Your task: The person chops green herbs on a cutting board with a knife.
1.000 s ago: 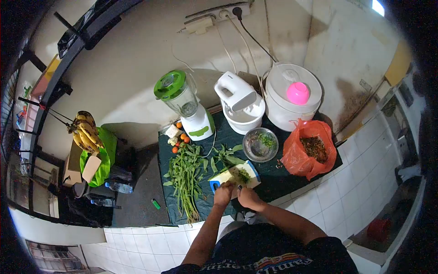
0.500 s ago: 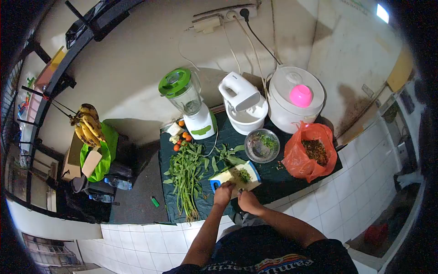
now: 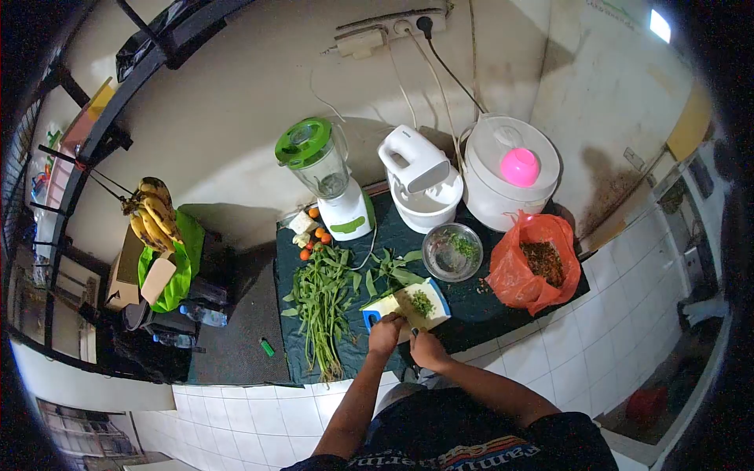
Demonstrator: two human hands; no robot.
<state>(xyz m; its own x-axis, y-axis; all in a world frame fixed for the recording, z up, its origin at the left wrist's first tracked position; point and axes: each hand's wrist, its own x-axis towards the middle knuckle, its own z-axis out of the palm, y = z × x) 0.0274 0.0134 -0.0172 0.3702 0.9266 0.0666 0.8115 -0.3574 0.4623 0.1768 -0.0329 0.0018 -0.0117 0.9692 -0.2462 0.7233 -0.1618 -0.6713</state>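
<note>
A white cutting board [image 3: 437,302] with blue ends lies at the table's front edge, a small heap of chopped greens [image 3: 422,304] on it. At its near left corner rests my left hand [image 3: 384,335], fingers closed; what they pinch is hidden. My right hand [image 3: 428,351] is closed beside it, wrapped round what looks like a knife [image 3: 414,332], mostly covered by the hand. Beyond the board a clear bowl [image 3: 451,273] contains more chopped greens. Left of the board lies a bunch of leafy greens [image 3: 322,302] with long stems, and loose leaves lie behind it.
A blender [image 3: 342,206], a hand mixer on a white bowl [image 3: 426,206] and a white rice cooker [image 3: 503,177] with a pink bowl [image 3: 518,167] line the wall. An orange plastic bag [image 3: 514,275] stands right. Tomatoes [image 3: 305,254] sit by the blender; bananas [image 3: 155,216] hang left.
The right hand and the dark tool in it have shifted very slightly at the board's near edge. The left hand stays almost where it was. The view has moved a little.
</note>
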